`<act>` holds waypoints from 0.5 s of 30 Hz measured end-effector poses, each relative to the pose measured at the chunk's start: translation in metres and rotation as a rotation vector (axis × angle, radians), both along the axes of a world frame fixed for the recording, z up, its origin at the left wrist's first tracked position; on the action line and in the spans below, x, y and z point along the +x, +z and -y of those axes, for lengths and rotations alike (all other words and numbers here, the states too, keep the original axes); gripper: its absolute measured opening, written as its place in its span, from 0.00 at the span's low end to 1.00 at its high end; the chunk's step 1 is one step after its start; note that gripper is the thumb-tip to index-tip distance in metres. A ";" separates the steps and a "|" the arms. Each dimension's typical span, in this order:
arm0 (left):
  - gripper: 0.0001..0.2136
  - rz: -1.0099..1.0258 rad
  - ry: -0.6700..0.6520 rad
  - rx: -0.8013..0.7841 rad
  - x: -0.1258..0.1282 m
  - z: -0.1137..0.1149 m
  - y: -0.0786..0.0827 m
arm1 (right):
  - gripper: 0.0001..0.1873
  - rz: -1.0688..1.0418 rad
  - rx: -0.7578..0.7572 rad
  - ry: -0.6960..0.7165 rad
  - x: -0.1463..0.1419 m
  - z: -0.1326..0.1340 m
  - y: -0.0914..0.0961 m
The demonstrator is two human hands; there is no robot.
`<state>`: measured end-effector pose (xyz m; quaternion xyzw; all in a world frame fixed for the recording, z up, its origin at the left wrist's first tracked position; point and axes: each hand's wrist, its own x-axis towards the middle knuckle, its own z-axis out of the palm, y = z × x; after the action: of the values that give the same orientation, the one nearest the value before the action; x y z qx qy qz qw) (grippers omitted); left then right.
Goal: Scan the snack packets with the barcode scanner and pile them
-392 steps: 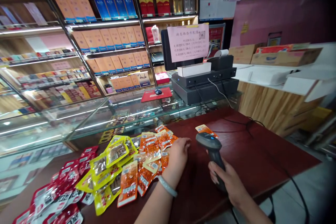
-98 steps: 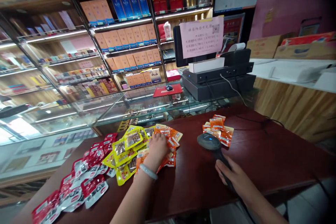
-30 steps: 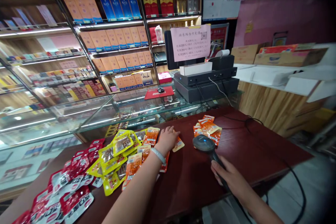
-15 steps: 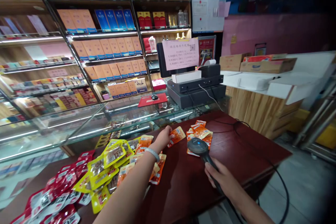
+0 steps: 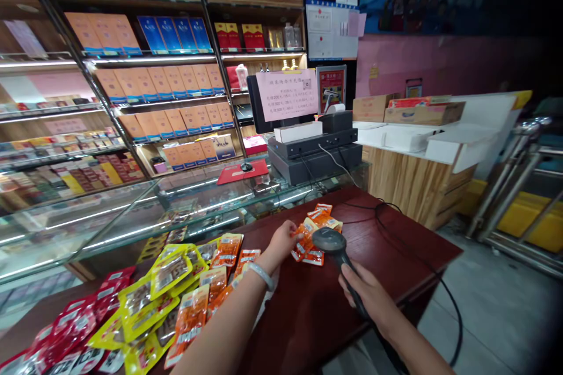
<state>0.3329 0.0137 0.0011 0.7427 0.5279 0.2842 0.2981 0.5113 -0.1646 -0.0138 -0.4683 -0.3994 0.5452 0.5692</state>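
My left hand (image 5: pixel 284 241), with a pale bracelet at the wrist, pinches the edge of an orange snack packet (image 5: pixel 303 238). That packet overlaps a small pile of orange packets (image 5: pixel 320 210) on the dark red table. My right hand (image 5: pixel 360 288) is wrapped round the handle of a black barcode scanner (image 5: pixel 329 241), whose head hangs just over the pile's near right side. Left of my left forearm lie more orange packets (image 5: pixel 190 316), partly hidden by the arm. Beside these is a heap of yellow packets (image 5: pixel 147 302), then red packets (image 5: pixel 73 322).
The dark red table (image 5: pixel 396 252) stands against a glass display counter (image 5: pixel 132 208). A monitor and cash drawer (image 5: pixel 314 163) sit on the counter beside a red mouse mat (image 5: pixel 235 173). The scanner's black cable (image 5: pixel 455 304) loops down at the right. Shelves of boxes stand behind.
My left hand has carried the orange packet rightward from the gap between piles onto the small orange pile. The scanner stays in my right hand. The whole view has turned slightly right.
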 end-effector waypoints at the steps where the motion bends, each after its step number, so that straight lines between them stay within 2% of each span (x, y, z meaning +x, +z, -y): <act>1: 0.09 0.077 0.033 -0.045 0.010 0.000 -0.001 | 0.25 -0.006 -0.001 -0.005 0.002 0.001 -0.003; 4: 0.14 0.385 0.063 -0.236 0.046 0.001 -0.003 | 0.25 -0.026 -0.011 -0.033 0.005 0.002 -0.009; 6: 0.18 0.576 0.014 -0.349 0.066 0.002 -0.001 | 0.25 -0.035 -0.026 -0.055 0.007 0.003 -0.011; 8: 0.21 0.678 -0.030 -0.392 0.078 0.003 0.001 | 0.26 -0.033 -0.038 -0.067 0.008 0.004 -0.013; 11: 0.20 0.630 -0.036 -0.306 0.073 0.007 0.002 | 0.28 -0.015 -0.050 -0.049 0.010 0.007 -0.014; 15: 0.15 0.268 -0.034 -0.014 0.025 0.021 0.004 | 0.30 -0.001 -0.082 -0.047 0.010 0.012 -0.015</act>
<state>0.3576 -0.0077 0.0050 0.7049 0.4727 0.3721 0.3757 0.5212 -0.1765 -0.0290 -0.5002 -0.3653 0.5479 0.5624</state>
